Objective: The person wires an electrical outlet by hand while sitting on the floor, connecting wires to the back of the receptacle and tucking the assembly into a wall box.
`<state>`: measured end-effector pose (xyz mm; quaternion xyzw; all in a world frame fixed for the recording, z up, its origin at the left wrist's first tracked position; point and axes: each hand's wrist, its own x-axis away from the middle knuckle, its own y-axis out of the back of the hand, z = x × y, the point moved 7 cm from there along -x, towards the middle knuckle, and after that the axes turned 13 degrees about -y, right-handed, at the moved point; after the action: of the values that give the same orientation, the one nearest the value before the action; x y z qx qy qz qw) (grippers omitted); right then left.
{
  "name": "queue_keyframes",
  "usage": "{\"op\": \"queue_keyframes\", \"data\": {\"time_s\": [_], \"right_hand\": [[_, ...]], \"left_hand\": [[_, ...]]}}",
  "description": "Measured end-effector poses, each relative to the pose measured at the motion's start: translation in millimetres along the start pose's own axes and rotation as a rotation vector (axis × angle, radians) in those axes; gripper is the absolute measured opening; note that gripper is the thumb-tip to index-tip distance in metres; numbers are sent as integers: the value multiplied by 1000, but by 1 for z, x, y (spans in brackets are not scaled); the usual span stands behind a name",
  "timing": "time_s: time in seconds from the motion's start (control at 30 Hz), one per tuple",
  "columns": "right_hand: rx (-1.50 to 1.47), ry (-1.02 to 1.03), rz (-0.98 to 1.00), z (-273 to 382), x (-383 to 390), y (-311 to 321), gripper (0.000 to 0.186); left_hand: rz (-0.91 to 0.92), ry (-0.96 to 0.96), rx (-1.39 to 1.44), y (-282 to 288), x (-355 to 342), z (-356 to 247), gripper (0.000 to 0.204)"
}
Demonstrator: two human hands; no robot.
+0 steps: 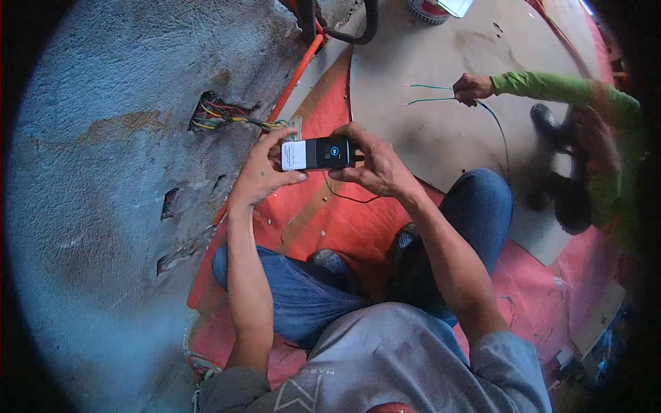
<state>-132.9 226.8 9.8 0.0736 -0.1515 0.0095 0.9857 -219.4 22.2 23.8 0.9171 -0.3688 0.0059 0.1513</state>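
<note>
A black phone-like device with a partly white, lit screen lies sideways between my two hands. My left hand grips its left end, and my right hand grips its right end, with a short dark part sticking out there. Just behind my left hand, several coloured wires run from a rough hole in the wall toward a small clear plastic piece. A thin dark cord hangs below the device.
A co-worker's hand in a green sleeve holds green wires over a large board at the right. A grey wall with holes and orange conduit is at left. My bent legs rest on red floor covering. A bucket stands behind.
</note>
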Motion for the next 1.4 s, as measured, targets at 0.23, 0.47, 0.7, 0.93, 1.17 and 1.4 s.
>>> {"op": "queue_keyframes", "data": {"time_s": [0.23, 0.47, 0.7, 0.93, 1.17, 1.4], "right_hand": [[158, -33, 50, 7, 1, 0, 60], [313, -72, -62, 1, 0, 7, 77], [680, -295, -177, 2, 15, 20, 95], [716, -194, -260, 13, 23, 27, 89], [806, -40, -225, -21, -4, -29, 84], [762, -23, -179, -39, -10, -36, 57]], "left_hand": [[82, -19, -106, -19, -4, -1, 67], [27, -65, -115, -16, -7, -7, 66], [-15, -95, -244, -15, -10, 4, 68], [-56, -194, -329, -14, -19, 4, 66], [34, -168, -412, -22, -10, 29, 65], [81, -135, -365, -44, -19, 0, 61]]}}
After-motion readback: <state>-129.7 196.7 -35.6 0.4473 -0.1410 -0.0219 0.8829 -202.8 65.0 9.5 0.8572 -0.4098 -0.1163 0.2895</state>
